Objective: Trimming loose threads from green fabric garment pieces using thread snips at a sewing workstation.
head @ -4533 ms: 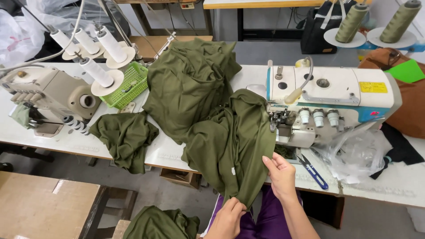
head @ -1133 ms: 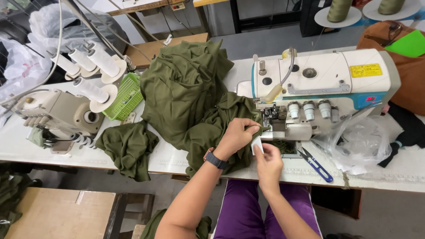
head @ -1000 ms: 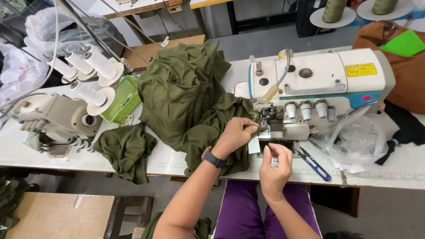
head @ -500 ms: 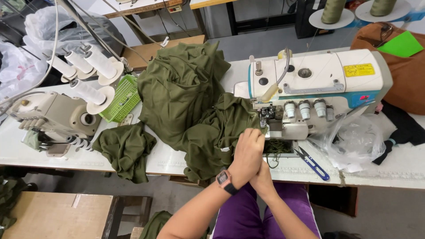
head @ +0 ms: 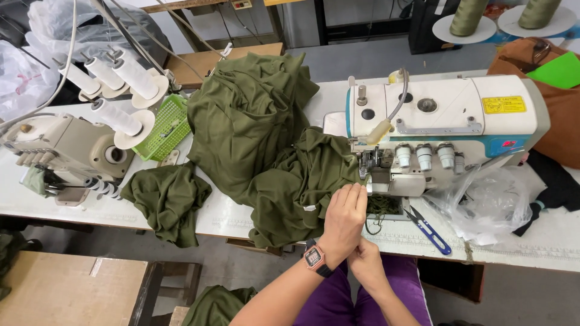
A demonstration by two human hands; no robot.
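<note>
A big heap of olive green fabric (head: 260, 139) lies on the white table (head: 544, 247), reaching the presser foot of a white overlock sewing machine (head: 447, 115). My left hand (head: 344, 217), with a wristwatch, lies on the fabric's edge just left of the foot, fingers together and pressing the cloth down. My right hand (head: 367, 268) sits lower, at the table's front edge, partly covered by my left wrist; whether it holds anything is hidden.
Blue thread snips (head: 432, 232) and a clear plastic bag (head: 489, 199) lie right of my hands. A second machine (head: 66, 151), white thread cones (head: 115, 78), a green basket (head: 163, 130) and a smaller olive piece (head: 169, 199) are at left.
My left hand has moved from the fabric bundle to its edge by the presser foot. My right hand has dropped from in front of the machine to beneath my left wrist.
</note>
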